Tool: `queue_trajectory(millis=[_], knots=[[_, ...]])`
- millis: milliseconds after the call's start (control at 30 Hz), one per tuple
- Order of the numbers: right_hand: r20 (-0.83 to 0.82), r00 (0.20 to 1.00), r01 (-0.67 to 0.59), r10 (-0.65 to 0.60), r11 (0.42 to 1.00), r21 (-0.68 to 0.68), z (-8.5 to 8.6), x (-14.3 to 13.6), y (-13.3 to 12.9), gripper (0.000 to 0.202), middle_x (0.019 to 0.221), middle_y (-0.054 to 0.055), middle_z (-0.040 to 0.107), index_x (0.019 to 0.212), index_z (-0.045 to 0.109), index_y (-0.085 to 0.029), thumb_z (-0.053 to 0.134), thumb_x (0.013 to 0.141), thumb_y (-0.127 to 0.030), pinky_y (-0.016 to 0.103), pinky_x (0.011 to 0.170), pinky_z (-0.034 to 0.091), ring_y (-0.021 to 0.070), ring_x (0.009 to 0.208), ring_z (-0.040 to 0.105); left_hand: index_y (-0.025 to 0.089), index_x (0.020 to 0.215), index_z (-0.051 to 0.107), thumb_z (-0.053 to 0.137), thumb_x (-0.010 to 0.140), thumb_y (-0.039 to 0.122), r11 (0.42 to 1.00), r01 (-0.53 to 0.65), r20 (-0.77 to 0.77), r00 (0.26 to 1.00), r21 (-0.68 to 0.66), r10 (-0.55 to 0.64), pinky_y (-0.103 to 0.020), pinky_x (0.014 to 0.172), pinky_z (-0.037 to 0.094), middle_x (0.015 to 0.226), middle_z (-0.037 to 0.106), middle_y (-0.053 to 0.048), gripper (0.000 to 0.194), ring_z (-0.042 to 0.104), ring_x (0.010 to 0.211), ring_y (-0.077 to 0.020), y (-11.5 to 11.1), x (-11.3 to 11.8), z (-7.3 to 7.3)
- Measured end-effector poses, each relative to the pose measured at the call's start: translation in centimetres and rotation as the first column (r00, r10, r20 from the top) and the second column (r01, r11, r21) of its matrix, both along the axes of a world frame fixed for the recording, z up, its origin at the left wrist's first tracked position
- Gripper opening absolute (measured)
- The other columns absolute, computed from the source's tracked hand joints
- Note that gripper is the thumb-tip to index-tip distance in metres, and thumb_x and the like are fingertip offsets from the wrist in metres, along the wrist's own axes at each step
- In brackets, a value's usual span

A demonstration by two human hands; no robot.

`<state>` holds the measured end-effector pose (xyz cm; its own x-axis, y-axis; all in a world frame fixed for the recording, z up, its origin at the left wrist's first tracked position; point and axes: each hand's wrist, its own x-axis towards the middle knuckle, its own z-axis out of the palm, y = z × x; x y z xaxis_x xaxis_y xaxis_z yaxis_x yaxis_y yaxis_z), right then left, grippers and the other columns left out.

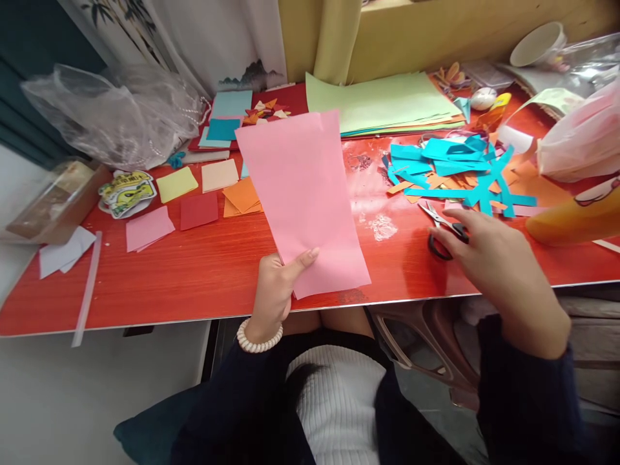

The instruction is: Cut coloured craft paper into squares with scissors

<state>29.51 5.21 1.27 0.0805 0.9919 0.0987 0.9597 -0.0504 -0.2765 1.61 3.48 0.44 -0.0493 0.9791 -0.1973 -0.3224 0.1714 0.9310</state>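
Observation:
My left hand (277,284) grips the lower left edge of some pink paper (310,200), thumb on top and fingers hidden beneath. The paper is a tall sheet, apparently more than one layer, tilted above the table. On the right, my right hand (489,258) has its thumb and index finger closed around the black handles of a small pair of scissors (437,219). The scissors' blades are slightly apart and point away to the left, close to the tabletop. Just beyond them is a heap of cut turquoise paper scraps (450,165), mixed with orange strips.
Small stacks of coloured paper squares (199,211) lie at left, near a narrow pale strip (88,287) overhanging the red table's (194,284) edge. Large green sheets (372,103) lie at the back. A yellow-orange object (576,216) and a plastic bag (584,132) are at right.

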Motion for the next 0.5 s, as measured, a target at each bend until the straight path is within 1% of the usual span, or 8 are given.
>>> queue_trajectory(millis=[67, 133, 167, 233, 333, 433, 500], knots=[[0.064, 0.998, -0.003, 0.003, 1.0, -0.006, -0.2, 1.0, -0.4, 0.027, 0.108, 0.014, 0.065, 0.109, 0.063, -0.016, 0.05, 0.089, -0.03, 0.034, 0.077, 0.04, 0.0264, 0.099, 0.057, 0.016, 0.079, 0.074, 0.079, 0.068, 0.026, 1.0, 0.002, 0.023, 1.0, -0.019, -0.001, -0.025, 0.076, 0.054, 0.093, 0.074, -0.005, 0.016, 0.066, 0.085, -0.0155, 0.1, 0.0, 0.0], [0.055, 0.998, -0.04, 0.04, 0.999, 0.007, -0.6, 1.6, -0.4, 0.025, 0.108, 0.011, 0.065, 0.103, 0.065, -0.017, 0.049, 0.087, -0.028, 0.033, 0.082, 0.042, 0.0246, 0.1, 0.057, 0.016, 0.081, 0.074, 0.079, 0.068, 0.026, 1.0, -0.003, 0.036, 0.999, -0.029, 0.004, -0.024, 0.075, 0.054, 0.094, 0.074, -0.004, 0.017, 0.066, 0.084, -0.0148, 0.1, 0.0, 0.1], [0.047, 0.998, -0.045, 0.044, 0.999, 0.018, -0.9, 1.8, -0.4, 0.025, 0.108, 0.011, 0.064, 0.102, 0.065, -0.017, 0.049, 0.087, -0.029, 0.034, 0.085, 0.042, 0.0244, 0.1, 0.056, 0.017, 0.081, 0.074, 0.079, 0.068, 0.026, 1.0, -0.004, 0.04, 0.999, -0.031, 0.005, -0.024, 0.075, 0.054, 0.094, 0.074, -0.004, 0.017, 0.066, 0.084, -0.0144, 0.1, 0.0, 0.1], [0.033, 0.999, -0.005, 0.004, 1.0, 0.029, -1.5, 2.4, 0.0, 0.031, 0.106, 0.014, 0.061, 0.103, 0.066, -0.016, 0.053, 0.083, -0.035, 0.036, 0.087, 0.042, 0.0258, 0.099, 0.055, 0.017, 0.081, 0.074, 0.079, 0.068, 0.026, 0.999, -0.005, 0.046, 0.999, -0.035, 0.006, -0.023, 0.075, 0.054, 0.094, 0.074, -0.004, 0.016, 0.066, 0.083, -0.0139, 0.1, 0.0, 0.1], [0.028, 0.997, 0.072, -0.073, 0.997, 0.03, -2.3, 3.2, 0.4, 0.041, 0.102, 0.017, 0.057, 0.106, 0.065, -0.014, 0.058, 0.078, -0.043, 0.04, 0.084, 0.044, 0.0294, 0.098, 0.053, 0.018, 0.081, 0.075, 0.079, 0.068, 0.026, 0.999, 0.0, 0.045, 0.999, -0.034, 0.002, -0.023, 0.075, 0.054, 0.094, 0.074, -0.003, 0.016, 0.067, 0.084, -0.0142, 0.1, 0.0, 0.1], [0.048, 0.997, 0.064, -0.065, 0.998, 0.022, -2.3, 3.4, 0.0, 0.041, 0.099, 0.015, 0.057, 0.107, 0.063, -0.016, 0.056, 0.078, -0.044, 0.04, 0.082, 0.045, 0.029, 0.094, 0.055, 0.019, 0.082, 0.075, 0.079, 0.068, 0.026, 1.0, -0.004, 0.04, 0.999, -0.018, 0.004, -0.024, 0.078, 0.053, 0.096, 0.074, -0.003, 0.017, 0.066, 0.089, -0.0148, 0.1, -0.1, 0.3], [0.088, 0.996, 0.032, -0.033, 0.999, 0.021, -1.6, 2.8, -0.7, 0.041, 0.1, 0.014, 0.058, 0.11, 0.062, -0.018, 0.054, 0.08, -0.045, 0.038, 0.079, 0.045, 0.0286, 0.092, 0.057, 0.019, 0.083, 0.075, 0.079, 0.068, 0.026, 1.0, -0.012, 0.05, 0.999, -0.005, 0.012, -0.025, 0.081, 0.053, 0.097, 0.074, -0.003, 0.017, 0.066, 0.091, -0.0158, 0.1, -0.1, 0.4]])
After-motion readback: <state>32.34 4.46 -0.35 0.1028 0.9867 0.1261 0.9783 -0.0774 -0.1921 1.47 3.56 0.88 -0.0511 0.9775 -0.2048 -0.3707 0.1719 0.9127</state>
